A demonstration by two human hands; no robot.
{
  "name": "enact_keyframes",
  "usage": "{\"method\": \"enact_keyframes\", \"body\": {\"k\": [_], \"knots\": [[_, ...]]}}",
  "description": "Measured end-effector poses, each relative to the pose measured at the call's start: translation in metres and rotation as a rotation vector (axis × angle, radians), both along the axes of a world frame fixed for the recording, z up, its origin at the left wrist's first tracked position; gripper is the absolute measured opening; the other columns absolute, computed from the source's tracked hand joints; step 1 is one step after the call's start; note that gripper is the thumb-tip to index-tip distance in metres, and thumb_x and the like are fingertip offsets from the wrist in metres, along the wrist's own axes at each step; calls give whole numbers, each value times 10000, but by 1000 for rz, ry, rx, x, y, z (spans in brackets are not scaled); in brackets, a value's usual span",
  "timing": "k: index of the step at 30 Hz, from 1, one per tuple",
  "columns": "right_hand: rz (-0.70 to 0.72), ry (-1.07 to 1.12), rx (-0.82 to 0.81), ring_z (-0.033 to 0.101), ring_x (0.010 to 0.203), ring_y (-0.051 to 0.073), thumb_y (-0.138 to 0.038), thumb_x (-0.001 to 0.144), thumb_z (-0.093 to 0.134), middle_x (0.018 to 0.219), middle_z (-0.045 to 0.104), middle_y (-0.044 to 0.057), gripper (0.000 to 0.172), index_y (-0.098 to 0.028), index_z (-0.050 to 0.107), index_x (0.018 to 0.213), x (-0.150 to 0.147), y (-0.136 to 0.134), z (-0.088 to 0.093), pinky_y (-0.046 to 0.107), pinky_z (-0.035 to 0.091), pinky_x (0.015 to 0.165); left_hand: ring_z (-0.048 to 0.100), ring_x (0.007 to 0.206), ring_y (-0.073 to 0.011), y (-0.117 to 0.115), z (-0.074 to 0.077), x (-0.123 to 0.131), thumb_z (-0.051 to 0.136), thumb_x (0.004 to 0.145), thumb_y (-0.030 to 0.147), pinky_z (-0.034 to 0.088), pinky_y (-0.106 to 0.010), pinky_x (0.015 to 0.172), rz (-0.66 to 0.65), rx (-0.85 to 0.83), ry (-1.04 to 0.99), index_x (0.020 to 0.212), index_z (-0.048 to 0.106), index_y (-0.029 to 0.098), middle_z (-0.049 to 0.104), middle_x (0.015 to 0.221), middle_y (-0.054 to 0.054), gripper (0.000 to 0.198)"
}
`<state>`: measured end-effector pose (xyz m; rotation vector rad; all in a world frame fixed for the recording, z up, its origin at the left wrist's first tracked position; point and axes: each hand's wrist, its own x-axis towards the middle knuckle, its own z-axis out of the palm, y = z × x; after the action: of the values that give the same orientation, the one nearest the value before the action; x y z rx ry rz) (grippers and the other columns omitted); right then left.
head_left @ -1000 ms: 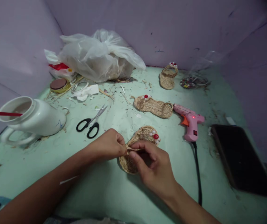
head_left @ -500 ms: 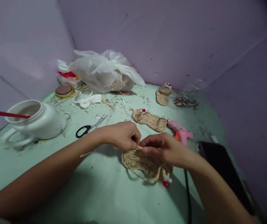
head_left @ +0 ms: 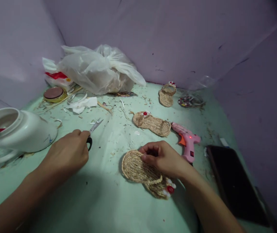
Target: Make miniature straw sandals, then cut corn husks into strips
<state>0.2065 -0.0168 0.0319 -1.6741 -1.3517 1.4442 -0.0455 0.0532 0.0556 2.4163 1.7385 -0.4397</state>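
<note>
My right hand (head_left: 164,158) pinches the upper edge of a small woven straw slipper (head_left: 134,166) lying in front of me. Its coiled sole faces up, and a strap with red and white beads shows at its lower right end. Over at the left, my left hand (head_left: 69,149) is closed around the black handle of a pair of scissors (head_left: 96,126), whose blades point away to the right. Beyond my right hand lies another woven slipper (head_left: 154,124) with a red bead. A pink glue gun (head_left: 189,142) with a lit red light rests beside it.
A white pot (head_left: 35,131) lies tipped at the left edge. Farther back are a plastic bag (head_left: 99,71), a round tin (head_left: 54,94), a third slipper (head_left: 166,97) and a bag of beads (head_left: 189,101). A dark phone (head_left: 232,181) lies on the right.
My left hand has left the slipper and moved left onto the scissors, which have turned slightly. My right hand still holds the slipper, now showing more of its sole. The view has shifted right.
</note>
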Motion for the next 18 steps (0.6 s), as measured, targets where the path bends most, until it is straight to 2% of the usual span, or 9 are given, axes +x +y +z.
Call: {"method": "enact_keyframes", "body": {"k": [5, 11, 13, 15, 18], "knots": [[-23, -10, -10, 413, 455, 84, -159, 626, 572, 516, 529, -25, 55, -171, 624, 642, -1, 0, -1, 191, 321, 410, 528, 945, -314, 6, -2, 1, 286, 832, 244, 399, -367, 730, 2, 117, 16, 1038, 523, 139, 564, 982, -168, 331], [8, -91, 4, 426, 501, 92, -160, 660, 548, 564, 531, -18, 47, -169, 594, 655, -2, -1, 0, 205, 322, 450, 569, 791, -310, 6, 7, 7, 253, 825, 264, 347, -333, 566, 123, 18, 111, 989, 523, 167, 591, 926, -133, 330], [3, -108, 6, 442, 510, 96, -164, 671, 542, 580, 544, -16, 53, -171, 595, 667, -2, -3, 2, 212, 332, 463, 569, 796, -294, 1, 10, 9, 328, 797, 292, 363, -338, 605, 185, 18, -6, 1012, 512, 185, 609, 931, -107, 303], [-16, -113, 14, 463, 520, 102, -177, 679, 542, 595, 561, -12, 56, -172, 598, 678, -1, -5, 5, 221, 351, 481, 571, 828, -252, -4, 13, 8, 432, 742, 323, 393, -325, 690, 261, -11, -232, 1032, 503, 213, 626, 931, -61, 318], [-71, -109, 41, 502, 557, 118, -200, 692, 546, 634, 596, 5, 71, -172, 609, 708, 0, -7, 11, 239, 386, 516, 586, 838, -196, -11, 18, 4, 542, 635, 382, 434, -264, 712, 396, -179, -617, 980, 508, 240, 639, 918, -12, 375]]}}
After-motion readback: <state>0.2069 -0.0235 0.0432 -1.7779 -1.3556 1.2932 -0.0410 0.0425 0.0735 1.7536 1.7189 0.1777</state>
